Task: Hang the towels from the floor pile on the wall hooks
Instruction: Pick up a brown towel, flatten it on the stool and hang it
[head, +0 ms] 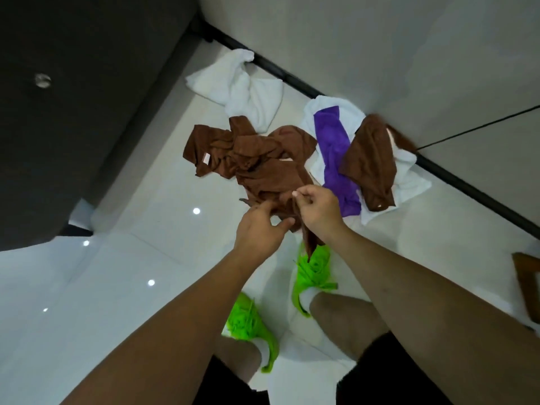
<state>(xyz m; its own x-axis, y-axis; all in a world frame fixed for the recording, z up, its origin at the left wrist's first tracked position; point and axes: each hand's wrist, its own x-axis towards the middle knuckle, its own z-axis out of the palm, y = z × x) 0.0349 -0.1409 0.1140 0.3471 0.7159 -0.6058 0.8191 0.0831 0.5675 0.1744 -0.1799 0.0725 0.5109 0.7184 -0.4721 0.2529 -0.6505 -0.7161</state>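
A pile of towels lies on the glossy white floor by the wall. Brown towels (257,159) are crumpled in the middle. My right hand (318,211) pinches the near edge of one brown towel, and a strip of it hangs down past my wrist. My left hand (260,229) touches the same edge with fingers curled on the cloth. A purple towel (336,159) lies over a white towel (409,182) on the right, with another brown towel (371,162) on top. A second white towel (248,89) lies farther back. No wall hooks are in view.
A dark cabinet or door (73,97) with a round knob (43,80) fills the left. A pale wall (380,39) with a black baseboard (292,80) runs along the right. My green shoes (312,273) stand just below the pile. A wooden frame (529,285) sits at the right edge.
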